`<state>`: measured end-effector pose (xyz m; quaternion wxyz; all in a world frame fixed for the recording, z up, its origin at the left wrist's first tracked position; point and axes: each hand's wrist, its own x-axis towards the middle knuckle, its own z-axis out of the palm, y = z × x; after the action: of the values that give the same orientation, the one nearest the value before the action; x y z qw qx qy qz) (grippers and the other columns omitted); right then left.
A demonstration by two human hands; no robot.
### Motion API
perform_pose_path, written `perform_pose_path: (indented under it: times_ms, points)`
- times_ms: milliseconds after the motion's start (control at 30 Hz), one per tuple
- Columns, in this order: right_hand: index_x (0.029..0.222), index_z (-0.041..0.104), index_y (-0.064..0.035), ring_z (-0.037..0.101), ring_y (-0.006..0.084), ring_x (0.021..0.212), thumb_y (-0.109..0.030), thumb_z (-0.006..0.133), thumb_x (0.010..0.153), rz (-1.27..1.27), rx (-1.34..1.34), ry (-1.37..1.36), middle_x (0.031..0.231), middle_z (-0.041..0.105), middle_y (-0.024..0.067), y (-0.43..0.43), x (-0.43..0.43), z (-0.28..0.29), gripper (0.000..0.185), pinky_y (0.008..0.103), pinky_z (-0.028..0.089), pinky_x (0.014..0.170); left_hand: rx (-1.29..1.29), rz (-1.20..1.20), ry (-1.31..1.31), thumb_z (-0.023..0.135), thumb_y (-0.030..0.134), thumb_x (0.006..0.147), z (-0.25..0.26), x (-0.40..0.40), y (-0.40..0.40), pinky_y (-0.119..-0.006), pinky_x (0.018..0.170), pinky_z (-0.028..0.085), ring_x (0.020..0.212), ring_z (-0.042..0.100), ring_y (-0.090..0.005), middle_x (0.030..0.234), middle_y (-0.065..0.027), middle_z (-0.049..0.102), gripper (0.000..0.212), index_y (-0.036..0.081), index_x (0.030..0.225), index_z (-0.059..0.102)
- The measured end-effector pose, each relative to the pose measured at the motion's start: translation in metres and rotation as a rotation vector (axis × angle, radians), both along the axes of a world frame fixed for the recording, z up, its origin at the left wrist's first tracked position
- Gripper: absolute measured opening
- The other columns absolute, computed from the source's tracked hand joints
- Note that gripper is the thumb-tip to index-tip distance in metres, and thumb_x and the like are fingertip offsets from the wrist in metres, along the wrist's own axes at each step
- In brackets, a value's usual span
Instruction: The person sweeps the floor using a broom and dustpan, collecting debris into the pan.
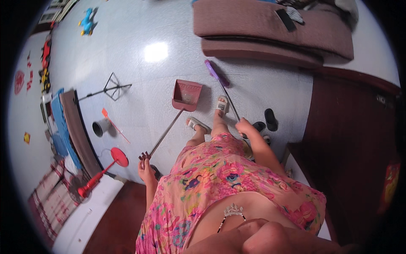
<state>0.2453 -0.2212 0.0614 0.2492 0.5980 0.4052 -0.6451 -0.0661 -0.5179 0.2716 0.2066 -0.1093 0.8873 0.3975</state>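
My left hand [145, 170] grips the top of a long-handled dustpan [187, 92]. Its reddish pan rests on the floor ahead of my left foot, with a little debris inside, too small to make out. In my right hand [246, 127] is the dark handle of a broom [230, 101]. The purple broom head [213, 71] lies slanted on the floor, close to the front of a brown sofa [269, 35]. Pan and broom head are apart, the broom to the right. My feet, in light slide sandals [222, 104], stand behind them.
Dark slippers [271, 119] lie on the right, near a dark red door [352, 127]. To the left are a grey bin [101, 127], an orange fly swatter [115, 124], a black tripod stand [114, 87] and a red standing fan [95, 181]. A blue ride-on toy [87, 23] stands farther off.
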Motion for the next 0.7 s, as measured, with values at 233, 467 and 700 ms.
perform_pose_path:
  times_ms: [233, 467, 700]
  points:
    - [0.084, 0.044, 0.0018, 0.045, 0.0172, 0.038, -0.007, 0.049, 0.077, -0.009, 0.117, -0.038, 0.054, 0.046, 0.0086, -0.014, 0.048, 0.017, 0.012, 0.0322, 0.035, 0.032, 0.002, 0.087, 0.036, 0.060, 0.019, 0.083, -0.022, 0.025, -0.038, -0.021, 0.034, 0.029, 0.038, 0.036, -0.0041, 0.056, 0.0040, 0.043, 0.016, 0.004, 0.087, 0.055]
    - [0.054, 0.042, -0.0060, 0.039, 0.0196, 0.034, -0.001, 0.041, 0.071, -0.330, -0.067, -0.165, 0.046, 0.039, 0.0081, 0.047, 0.022, -0.003, 0.017, 0.0302, 0.031, 0.031, 0.027, 0.258, 0.034, 0.062, 0.018, 0.082, -0.032, 0.063, -0.075, -0.020, 0.034, 0.030, 0.038, 0.037, -0.0044, 0.060, 0.0025, 0.048, 0.016, 0.005, 0.089, 0.055]
    - [0.056, 0.037, -0.0089, 0.037, 0.0144, 0.035, 0.003, 0.037, 0.070, -0.425, -0.303, -0.110, 0.047, 0.037, 0.0026, -0.005, -0.163, -0.019, 0.018, 0.0263, 0.032, 0.033, -0.066, 0.380, 0.052, 0.061, 0.017, 0.081, -0.015, 0.093, -0.111, -0.020, 0.035, 0.031, 0.039, 0.039, -0.0047, 0.063, 0.0012, 0.052, 0.016, 0.005, 0.091, 0.058]
